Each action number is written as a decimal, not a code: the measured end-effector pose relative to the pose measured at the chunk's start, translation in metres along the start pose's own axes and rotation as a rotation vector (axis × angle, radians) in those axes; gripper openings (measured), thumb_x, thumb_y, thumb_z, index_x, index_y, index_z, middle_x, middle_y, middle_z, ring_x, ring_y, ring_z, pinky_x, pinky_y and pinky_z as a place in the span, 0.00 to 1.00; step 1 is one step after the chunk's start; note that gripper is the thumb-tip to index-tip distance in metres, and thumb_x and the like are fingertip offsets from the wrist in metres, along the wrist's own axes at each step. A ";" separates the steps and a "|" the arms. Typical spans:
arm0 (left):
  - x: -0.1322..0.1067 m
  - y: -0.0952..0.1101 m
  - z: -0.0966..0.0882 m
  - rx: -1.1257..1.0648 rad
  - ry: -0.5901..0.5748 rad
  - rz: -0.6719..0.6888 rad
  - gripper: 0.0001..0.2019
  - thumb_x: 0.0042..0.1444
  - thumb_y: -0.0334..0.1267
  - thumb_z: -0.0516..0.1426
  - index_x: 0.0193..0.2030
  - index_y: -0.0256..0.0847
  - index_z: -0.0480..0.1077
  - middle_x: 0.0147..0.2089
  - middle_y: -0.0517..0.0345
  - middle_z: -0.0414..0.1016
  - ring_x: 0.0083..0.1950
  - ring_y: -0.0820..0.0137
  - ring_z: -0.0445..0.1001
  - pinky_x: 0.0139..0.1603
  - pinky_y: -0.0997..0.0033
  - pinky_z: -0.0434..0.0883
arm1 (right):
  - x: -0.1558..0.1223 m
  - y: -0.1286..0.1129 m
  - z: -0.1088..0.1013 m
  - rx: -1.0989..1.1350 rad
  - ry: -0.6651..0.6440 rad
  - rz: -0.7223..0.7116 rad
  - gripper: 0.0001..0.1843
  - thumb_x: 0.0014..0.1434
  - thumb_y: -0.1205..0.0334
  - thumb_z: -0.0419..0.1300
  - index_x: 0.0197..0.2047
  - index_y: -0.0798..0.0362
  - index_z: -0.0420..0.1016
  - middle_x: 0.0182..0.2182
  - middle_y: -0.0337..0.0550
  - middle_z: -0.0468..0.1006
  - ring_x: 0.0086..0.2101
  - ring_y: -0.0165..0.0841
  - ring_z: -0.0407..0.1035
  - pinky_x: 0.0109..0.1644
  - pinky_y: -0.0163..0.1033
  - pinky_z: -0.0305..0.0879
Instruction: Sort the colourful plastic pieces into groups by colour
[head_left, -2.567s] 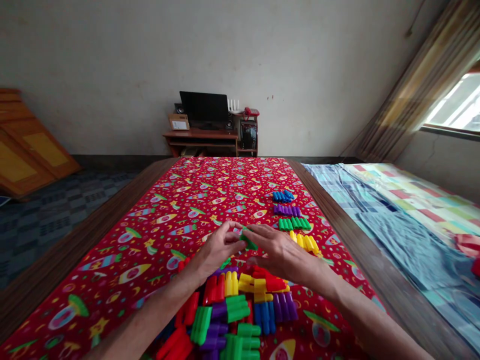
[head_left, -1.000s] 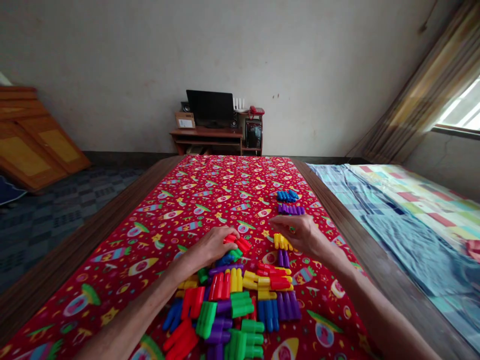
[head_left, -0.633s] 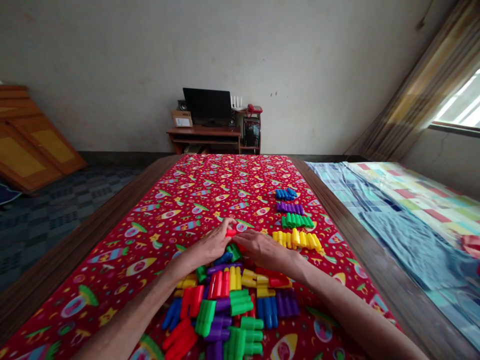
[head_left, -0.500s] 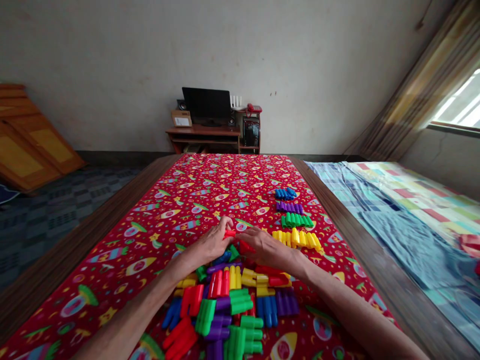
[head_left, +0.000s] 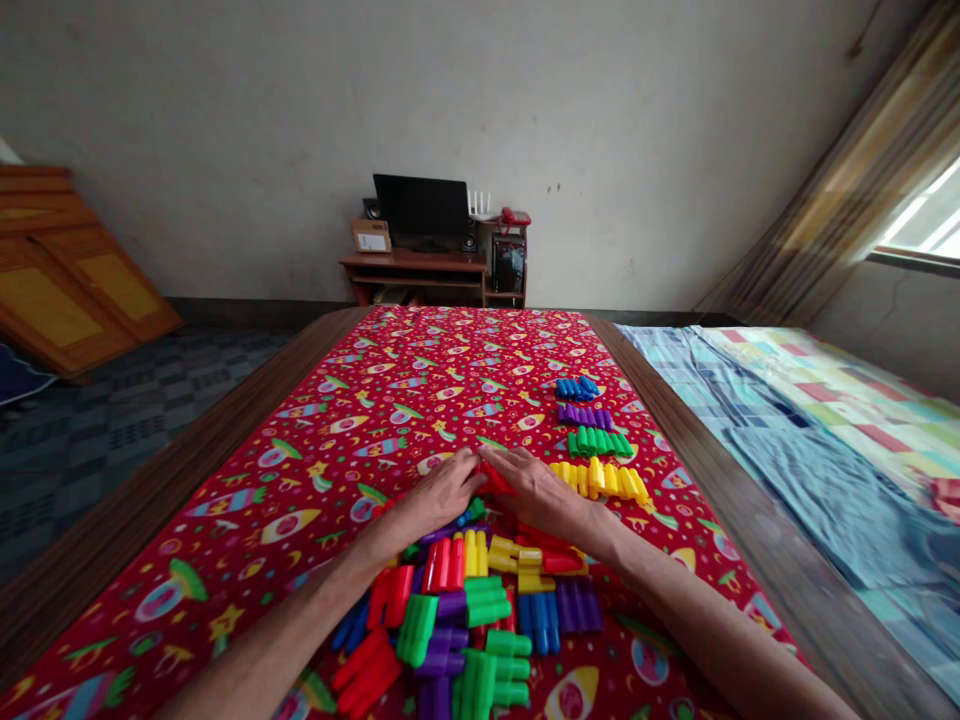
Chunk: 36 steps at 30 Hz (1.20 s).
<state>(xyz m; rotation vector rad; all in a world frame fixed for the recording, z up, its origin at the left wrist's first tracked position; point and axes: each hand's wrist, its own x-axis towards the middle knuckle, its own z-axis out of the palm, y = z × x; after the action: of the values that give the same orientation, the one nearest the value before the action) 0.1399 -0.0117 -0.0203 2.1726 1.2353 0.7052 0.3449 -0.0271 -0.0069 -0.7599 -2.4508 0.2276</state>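
My left hand [head_left: 452, 483] and my right hand [head_left: 538, 490] meet above the far edge of a pile of plastic building blocks. Between them are red building blocks [head_left: 495, 480], partly covered by my right hand, whose fingers are closed over them. The left fingers are pinched at the left end of the red blocks; their tips are partly hidden. Nearer to me, the loose pile holds green blocks [head_left: 416, 630], purple blocks [head_left: 577, 606], yellow blocks [head_left: 475, 553] and blue blocks [head_left: 540, 622], each shaped like tubes side by side.
Right of my hands lie a yellow block row [head_left: 604, 481], a green row [head_left: 598, 442], a purple row [head_left: 585, 417] and a blue group [head_left: 576, 388]. A patterned red cloth [head_left: 420, 350] covers the table. Beyond stands a desk with a monitor [head_left: 421, 212]; a bed [head_left: 840, 430] is at right.
My left hand has moved right with its red block, up against the red blocks by my right hand. The right fingers now lie closer to the left ones. The view has shifted slightly.
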 end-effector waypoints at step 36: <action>-0.075 0.109 0.032 0.561 -0.304 0.396 0.24 0.58 0.55 0.56 0.57 0.45 0.68 0.65 0.48 0.66 0.70 0.45 0.52 0.65 0.43 0.59 | -0.141 -0.038 -0.077 -0.070 0.081 0.328 0.22 0.62 0.60 0.58 0.60 0.53 0.68 0.48 0.55 0.79 0.46 0.42 0.75 0.46 0.46 0.76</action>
<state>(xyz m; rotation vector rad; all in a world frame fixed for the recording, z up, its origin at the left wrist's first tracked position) 0.1935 -0.1314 0.0173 2.9009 0.9224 0.1531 0.4666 -0.1382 0.0037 -1.1786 -2.2581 0.2288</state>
